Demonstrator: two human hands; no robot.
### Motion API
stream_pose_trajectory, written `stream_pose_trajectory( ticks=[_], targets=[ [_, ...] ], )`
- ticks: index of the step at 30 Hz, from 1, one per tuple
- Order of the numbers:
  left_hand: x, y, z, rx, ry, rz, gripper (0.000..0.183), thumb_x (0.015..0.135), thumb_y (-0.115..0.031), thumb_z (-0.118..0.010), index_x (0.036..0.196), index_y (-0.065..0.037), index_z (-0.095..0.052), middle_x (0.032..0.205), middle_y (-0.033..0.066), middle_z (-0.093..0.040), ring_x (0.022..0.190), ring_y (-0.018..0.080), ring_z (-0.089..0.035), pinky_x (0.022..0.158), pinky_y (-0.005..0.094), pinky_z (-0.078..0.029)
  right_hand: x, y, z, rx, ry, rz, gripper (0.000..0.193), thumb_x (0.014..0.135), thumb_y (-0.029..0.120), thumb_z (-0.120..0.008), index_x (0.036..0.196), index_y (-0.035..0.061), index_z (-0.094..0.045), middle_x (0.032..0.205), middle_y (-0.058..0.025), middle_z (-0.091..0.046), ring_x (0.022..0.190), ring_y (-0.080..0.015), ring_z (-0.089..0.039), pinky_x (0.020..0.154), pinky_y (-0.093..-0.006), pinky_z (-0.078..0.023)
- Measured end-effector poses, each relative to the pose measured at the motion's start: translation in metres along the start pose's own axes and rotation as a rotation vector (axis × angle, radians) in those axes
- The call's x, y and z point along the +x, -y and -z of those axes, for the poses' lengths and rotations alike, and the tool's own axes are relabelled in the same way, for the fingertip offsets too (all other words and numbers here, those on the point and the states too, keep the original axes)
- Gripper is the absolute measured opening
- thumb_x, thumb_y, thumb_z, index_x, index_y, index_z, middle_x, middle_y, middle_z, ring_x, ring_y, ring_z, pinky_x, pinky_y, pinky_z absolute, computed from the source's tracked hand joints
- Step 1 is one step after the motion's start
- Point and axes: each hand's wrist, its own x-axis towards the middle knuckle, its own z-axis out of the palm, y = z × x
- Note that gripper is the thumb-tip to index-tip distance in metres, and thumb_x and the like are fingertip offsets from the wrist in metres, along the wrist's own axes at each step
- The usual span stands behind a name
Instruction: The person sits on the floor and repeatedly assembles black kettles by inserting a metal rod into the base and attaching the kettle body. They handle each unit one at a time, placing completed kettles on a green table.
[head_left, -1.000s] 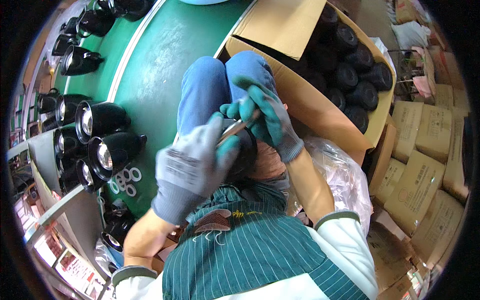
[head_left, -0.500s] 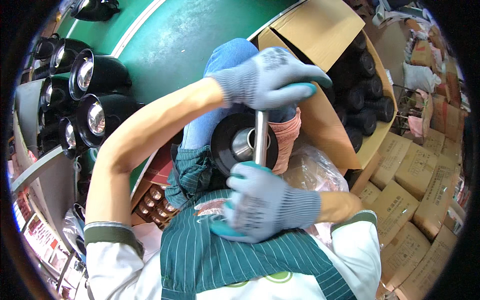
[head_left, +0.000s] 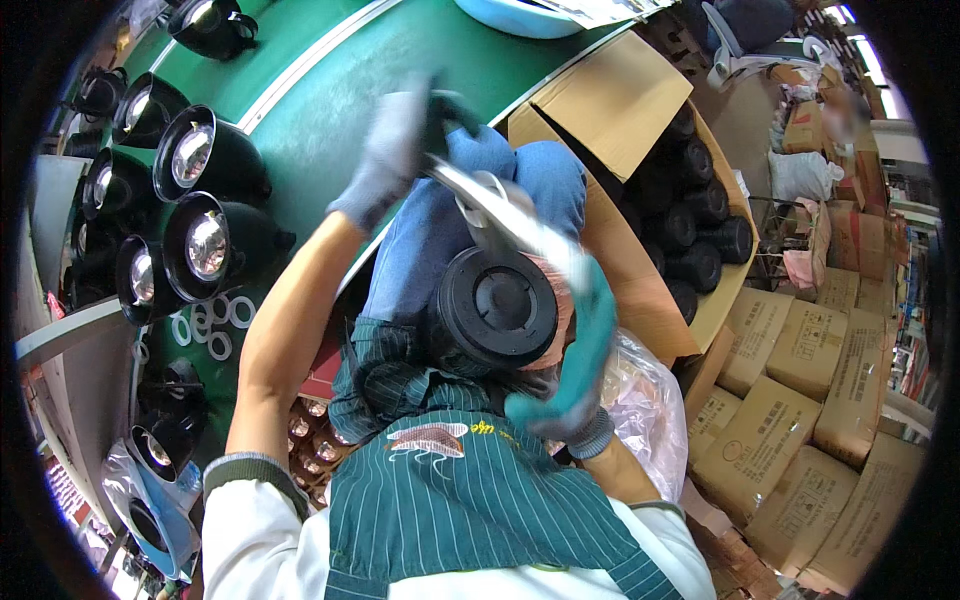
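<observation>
A black cylindrical housing (head_left: 497, 302) sits between my thighs, its round flat end facing up. Above its far side a shiny metal bar (head_left: 530, 232) slants from upper left to lower right, blurred by motion, with a metal ring-like part (head_left: 487, 225) beside it. My left hand (head_left: 392, 150), in a grey glove, is at the bar's upper left end and seems to grip it, though its fingers are smeared. To the right of the housing is my right hand (head_left: 580, 365), teal palm showing, thumb and fingers spread apart. Its fingertips are by the bar's lower end.
Black lamp shades (head_left: 205, 245) with shiny insides stand on the green table (head_left: 330, 95) at left, near several white rings (head_left: 220, 345). An opened carton (head_left: 615, 105) of black cylinders is at right. Clear plastic (head_left: 640, 410) lies beside my lap; sealed cartons (head_left: 765, 435) are stacked farther right.
The housing's flat end now faces up instead of its open metal centre. The bar has swung from upright to slanting. My left hand moved left, my right hand right and opened.
</observation>
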Motion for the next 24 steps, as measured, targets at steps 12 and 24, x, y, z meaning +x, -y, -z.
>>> stream_pose_trajectory(
  ticks=[12,24],
  targets=[
    [-0.066,0.138,0.07,0.42,-0.547,0.39,0.058,0.093,-0.049,-0.067,0.121,0.002,-0.06,0.101,0.0332,-0.066,0.095,0.0463,-0.066,0.083,0.0526,-0.051,0.05,-0.004,0.015,-0.184,0.093,-0.037,0.073,0.062,0.042,-0.094,0.125,0.0118,-0.075,0.14,-0.0172,-0.063,0.135,-0.0449,-0.053,0.116,-0.0546,-0.04],
    [-0.095,-0.067,0.089,0.707,-0.308,-0.452,0.058,0.066,-0.027,-0.091,0.115,-0.007,-0.068,0.145,0.0325,-0.049,0.132,0.052,-0.051,0.113,0.0543,-0.042,0.225,-0.063,-0.038,1.345,-0.053,-0.506,0.069,0.105,0.063,-0.041,0.153,0.0139,-0.046,0.149,-0.0074,-0.055,0.132,-0.0258,-0.057,0.115,-0.0449,-0.043]
  ],
)
